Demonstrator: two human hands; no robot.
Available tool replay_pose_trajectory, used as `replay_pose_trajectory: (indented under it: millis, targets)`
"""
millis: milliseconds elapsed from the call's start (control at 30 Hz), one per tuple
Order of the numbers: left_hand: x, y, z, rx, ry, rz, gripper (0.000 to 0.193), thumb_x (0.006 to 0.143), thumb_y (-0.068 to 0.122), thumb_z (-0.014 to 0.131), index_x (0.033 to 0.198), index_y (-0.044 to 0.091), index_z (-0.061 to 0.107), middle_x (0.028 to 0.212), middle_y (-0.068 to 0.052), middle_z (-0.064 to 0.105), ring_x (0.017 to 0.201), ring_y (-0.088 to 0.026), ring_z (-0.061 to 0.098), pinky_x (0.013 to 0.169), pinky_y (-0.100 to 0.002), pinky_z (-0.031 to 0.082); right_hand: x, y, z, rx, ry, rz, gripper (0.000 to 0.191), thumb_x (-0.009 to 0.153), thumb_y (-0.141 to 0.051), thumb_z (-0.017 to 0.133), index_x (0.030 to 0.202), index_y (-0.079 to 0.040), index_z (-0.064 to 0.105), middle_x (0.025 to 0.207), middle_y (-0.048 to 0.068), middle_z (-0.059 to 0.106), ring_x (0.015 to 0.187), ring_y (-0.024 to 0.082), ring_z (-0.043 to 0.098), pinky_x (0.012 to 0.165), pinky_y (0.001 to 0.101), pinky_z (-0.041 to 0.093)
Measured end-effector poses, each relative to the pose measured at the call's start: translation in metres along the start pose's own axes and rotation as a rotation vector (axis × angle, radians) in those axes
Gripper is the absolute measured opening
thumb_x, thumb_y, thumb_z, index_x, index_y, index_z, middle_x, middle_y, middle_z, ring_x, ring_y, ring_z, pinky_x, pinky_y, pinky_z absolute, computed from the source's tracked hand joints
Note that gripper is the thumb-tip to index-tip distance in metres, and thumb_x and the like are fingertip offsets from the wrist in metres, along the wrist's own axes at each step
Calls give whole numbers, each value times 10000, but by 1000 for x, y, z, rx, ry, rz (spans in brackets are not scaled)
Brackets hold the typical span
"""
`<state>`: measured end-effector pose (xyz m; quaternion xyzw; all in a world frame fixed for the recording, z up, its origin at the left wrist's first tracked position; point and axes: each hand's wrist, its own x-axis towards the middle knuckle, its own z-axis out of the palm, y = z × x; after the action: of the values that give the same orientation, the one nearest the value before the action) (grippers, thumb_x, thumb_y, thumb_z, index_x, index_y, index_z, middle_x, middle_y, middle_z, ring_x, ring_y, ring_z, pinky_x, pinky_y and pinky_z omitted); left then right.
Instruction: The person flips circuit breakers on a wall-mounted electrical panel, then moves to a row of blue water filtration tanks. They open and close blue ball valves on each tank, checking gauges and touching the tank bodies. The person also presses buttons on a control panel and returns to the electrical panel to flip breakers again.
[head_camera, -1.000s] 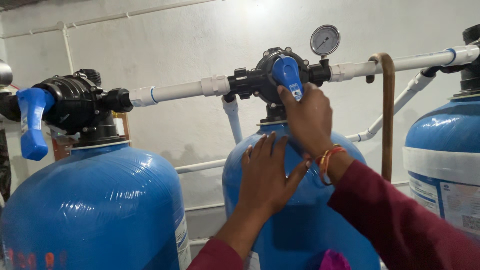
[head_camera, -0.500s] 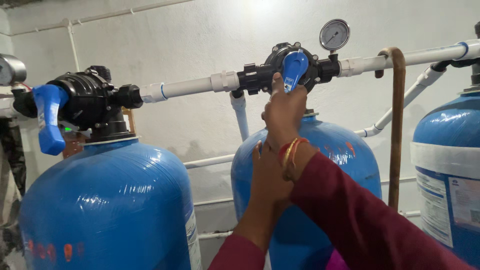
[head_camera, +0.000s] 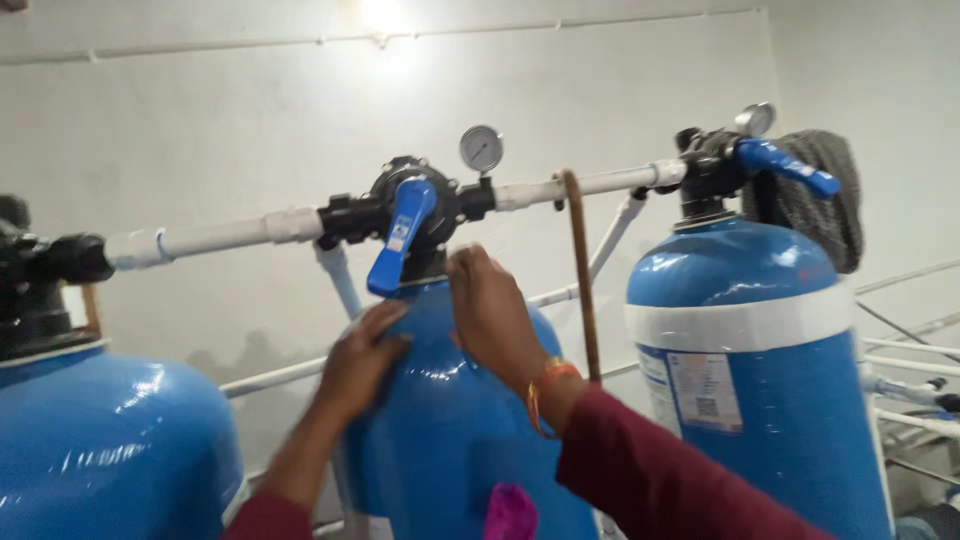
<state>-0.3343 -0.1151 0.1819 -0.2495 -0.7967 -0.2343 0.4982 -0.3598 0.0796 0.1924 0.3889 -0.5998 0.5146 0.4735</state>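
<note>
Nearest the camera, two maroon sleeves reach up and a scrap of magenta cloth shows at the bottom edge. The left hand lies open and flat, palm pressed on the shoulder of the middle blue tank, gripping nothing, just bracing. The right hand, an orange thread at its wrist, rests higher on the dome with fingers curled toward the tank's neck; they touch the top of the shell, and whether they pinch anything there I cannot tell from this angle. Right above the fingertips sits the black multiport valve head, its blue lever handle hanging down-left, free of both hands. As I read it, the step in hand is steadying the tank and feeling around the valve base; working the lever would call for the right hand to lift and close around that handle while the left braces. Just behind, a pressure gauge stands on the white pipe, a brown pipe drops beside it. A left tank and a right tank flank it, white wall beyond
</note>
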Motion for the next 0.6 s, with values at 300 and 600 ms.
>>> replay_pose_trajectory:
  millis: [300,600]
  targets:
    - [48,61,-36,-367,61,-437,694,928,524,567,1457,87,459,1267,-144,660,1148,-226,672,920,-416,578,-50,9,-13,-170,-43,-112,172,1061,-175,487,1034,-17,547,842,216,689,797,436,657,676,532,467]
    - [93,90,-18,549,135,-218,537,1049,390,538,1257,-105,549,962,-275,719,905,-431,730,773,-493,597,-47,11,-8,-349,-63,-94,158,1042,-213,530,1008,-64,572,722,147,683,664,369,663,591,497,470]
